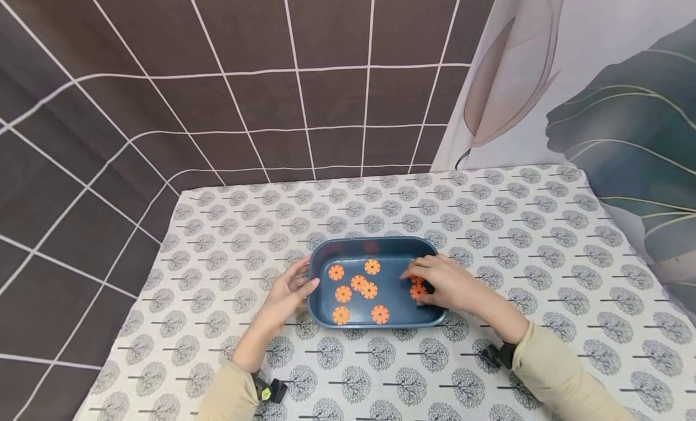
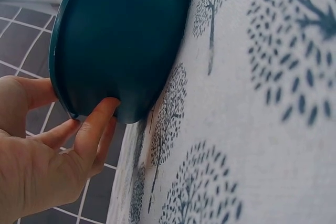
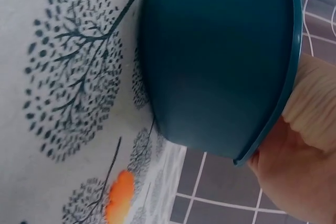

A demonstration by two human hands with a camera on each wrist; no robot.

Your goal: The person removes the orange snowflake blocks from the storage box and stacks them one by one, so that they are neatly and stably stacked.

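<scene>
A dark blue oblong plastic tub (image 1: 391,276) sits on the cloth in the head view. My left hand (image 1: 286,292) grips its left end, thumb over the rim and fingers against the outer wall, as the left wrist view shows on the tub wall (image 2: 121,40). Several orange flower-shaped discs (image 1: 343,294) lie spread over the tub's floor, two overlapping near the middle. My right hand (image 1: 443,282) reaches over the right rim, thumb and index finger spread around more orange discs (image 1: 417,292). In the right wrist view the tub's outer wall (image 3: 215,61) hides the fingertips.
A pale tablecloth (image 1: 239,324) printed with grey trees covers the table. An orange piece (image 3: 121,198) lies on the cloth outside the tub in the right wrist view. Behind the table hang a dark gridded curtain (image 1: 331,101) and a leaf-patterned one (image 1: 614,58).
</scene>
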